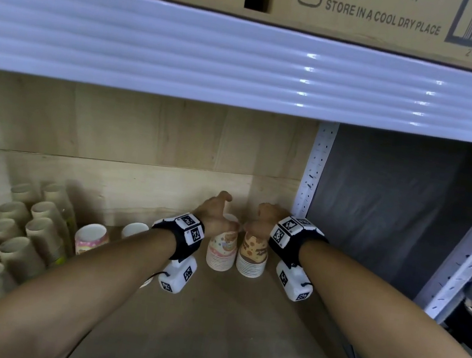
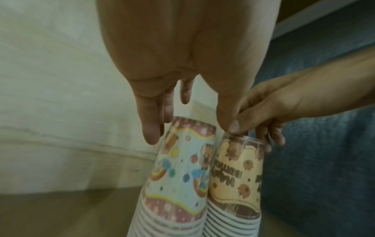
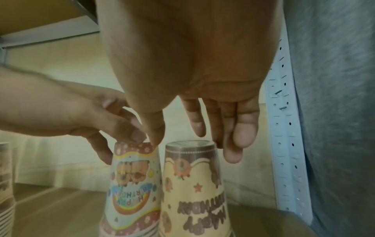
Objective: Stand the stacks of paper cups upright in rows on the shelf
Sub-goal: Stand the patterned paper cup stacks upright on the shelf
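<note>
Two printed cup stacks stood inverted, touching, at far right of shelf: rainbow stack left, cream stack right. Left hand above rainbow stack, fingers loose, thumb at its top; firm grip could not be told. Right hand above cream stack, fingers straight, unclenched. Perforated upright just right. Plain beige stacks well left; pink cup between. Forearms hid shelf part; cardboard boxes above, cut off.

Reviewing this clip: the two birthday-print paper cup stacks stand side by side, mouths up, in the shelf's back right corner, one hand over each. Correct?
Not quite: both stacks stand mouths down, bases up. The right wrist view shows the rainbow-print paper cup stack and the cream-coloured paper cup stack with upside-down lettering and closed tops. The rest holds: left hand, right hand.
</note>
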The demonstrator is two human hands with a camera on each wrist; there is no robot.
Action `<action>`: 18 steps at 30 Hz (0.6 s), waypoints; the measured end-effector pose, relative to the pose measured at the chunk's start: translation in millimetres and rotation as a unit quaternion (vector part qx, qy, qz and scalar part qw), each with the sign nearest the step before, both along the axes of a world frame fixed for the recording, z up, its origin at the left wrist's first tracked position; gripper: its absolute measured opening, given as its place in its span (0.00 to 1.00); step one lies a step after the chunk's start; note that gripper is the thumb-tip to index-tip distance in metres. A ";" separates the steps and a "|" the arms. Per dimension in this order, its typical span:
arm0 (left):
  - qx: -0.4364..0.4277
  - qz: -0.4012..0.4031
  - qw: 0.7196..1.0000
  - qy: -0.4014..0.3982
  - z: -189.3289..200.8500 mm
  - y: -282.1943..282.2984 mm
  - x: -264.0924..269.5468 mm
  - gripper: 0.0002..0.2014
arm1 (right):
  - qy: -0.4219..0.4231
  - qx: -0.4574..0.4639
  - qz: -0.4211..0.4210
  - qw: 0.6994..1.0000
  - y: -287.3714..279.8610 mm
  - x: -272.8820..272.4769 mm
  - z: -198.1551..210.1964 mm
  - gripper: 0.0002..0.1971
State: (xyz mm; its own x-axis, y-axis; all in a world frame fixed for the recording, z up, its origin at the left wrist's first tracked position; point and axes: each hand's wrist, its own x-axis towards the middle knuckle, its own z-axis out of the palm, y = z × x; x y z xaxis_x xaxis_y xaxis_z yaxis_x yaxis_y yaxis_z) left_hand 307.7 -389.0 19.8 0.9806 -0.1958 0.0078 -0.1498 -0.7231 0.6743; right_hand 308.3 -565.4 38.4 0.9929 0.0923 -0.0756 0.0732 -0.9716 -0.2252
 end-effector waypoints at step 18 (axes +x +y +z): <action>0.182 0.016 0.982 -0.037 6.6 -18.1 7.8 0.26 | -0.024 0.013 -0.003 1.000 6.0 6.0 -6.8 0.17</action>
